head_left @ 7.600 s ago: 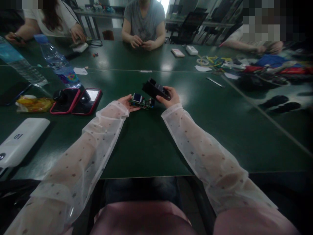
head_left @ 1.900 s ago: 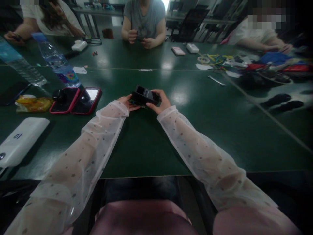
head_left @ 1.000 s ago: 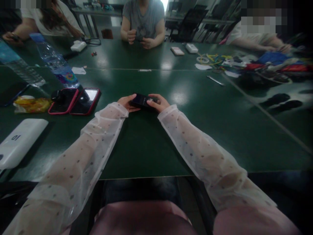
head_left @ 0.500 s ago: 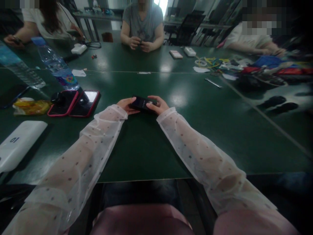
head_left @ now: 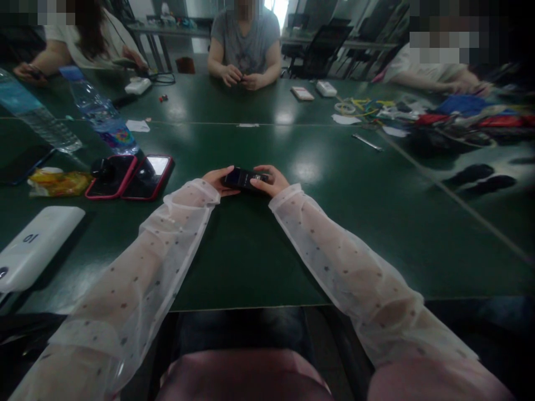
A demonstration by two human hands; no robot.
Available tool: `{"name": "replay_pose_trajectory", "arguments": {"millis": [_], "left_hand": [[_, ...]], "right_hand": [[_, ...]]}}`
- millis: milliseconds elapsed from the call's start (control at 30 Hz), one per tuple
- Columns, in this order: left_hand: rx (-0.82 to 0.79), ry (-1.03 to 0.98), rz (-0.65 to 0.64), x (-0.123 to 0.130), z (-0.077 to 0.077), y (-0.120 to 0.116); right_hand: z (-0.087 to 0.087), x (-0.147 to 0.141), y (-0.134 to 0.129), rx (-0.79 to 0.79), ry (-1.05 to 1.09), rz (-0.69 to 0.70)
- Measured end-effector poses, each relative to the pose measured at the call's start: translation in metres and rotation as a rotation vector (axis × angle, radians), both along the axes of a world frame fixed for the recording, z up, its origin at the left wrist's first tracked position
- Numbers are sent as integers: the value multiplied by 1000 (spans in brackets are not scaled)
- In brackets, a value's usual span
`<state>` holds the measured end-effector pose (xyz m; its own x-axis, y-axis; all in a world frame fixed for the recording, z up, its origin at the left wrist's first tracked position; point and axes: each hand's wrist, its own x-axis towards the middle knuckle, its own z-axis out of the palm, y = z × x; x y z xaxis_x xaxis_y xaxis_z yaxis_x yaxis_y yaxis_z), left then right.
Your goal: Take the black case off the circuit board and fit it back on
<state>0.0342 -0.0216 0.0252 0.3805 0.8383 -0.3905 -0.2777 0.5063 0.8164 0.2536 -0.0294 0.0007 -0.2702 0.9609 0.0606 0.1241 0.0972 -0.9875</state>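
Note:
Both hands hold a small black handheld device (head_left: 240, 177) with a dark screen and light marks beside it, just above or resting on the green table; which of the two I cannot tell. My left hand (head_left: 219, 179) is closed around its left end, thumb on top near the screen. At the right end my right hand (head_left: 273, 179) grips it, its thumb lying over the marked part. The fingers underneath are partly hidden. Sheer white sleeves with dark stars cover both forearms.
Left on the green table (head_left: 251, 250) are two red-cased phones (head_left: 147, 179), a yellow packet (head_left: 61, 184), a white power bank (head_left: 42, 242) and two water bottles (head_left: 102, 120). A metal rod (head_left: 366, 142) and tangled cables (head_left: 368, 107) are at right. Several people sit across.
The whole view has shifted very slightly, with the table's things a little further right. Both hands keep their hold on the device. The hands of the person opposite have moved a little.

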Motion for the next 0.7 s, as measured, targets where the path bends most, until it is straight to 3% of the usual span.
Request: {"name": "replay_pose_trajectory", "arguments": {"millis": [333,700], "left_hand": [[-13,0,76,2,3,-5],[0,-17,45,0,1,-4]], "right_hand": [[-3,-6,-4,182,-75,-7],[-3,-9,-2,359,-116,17]]}}
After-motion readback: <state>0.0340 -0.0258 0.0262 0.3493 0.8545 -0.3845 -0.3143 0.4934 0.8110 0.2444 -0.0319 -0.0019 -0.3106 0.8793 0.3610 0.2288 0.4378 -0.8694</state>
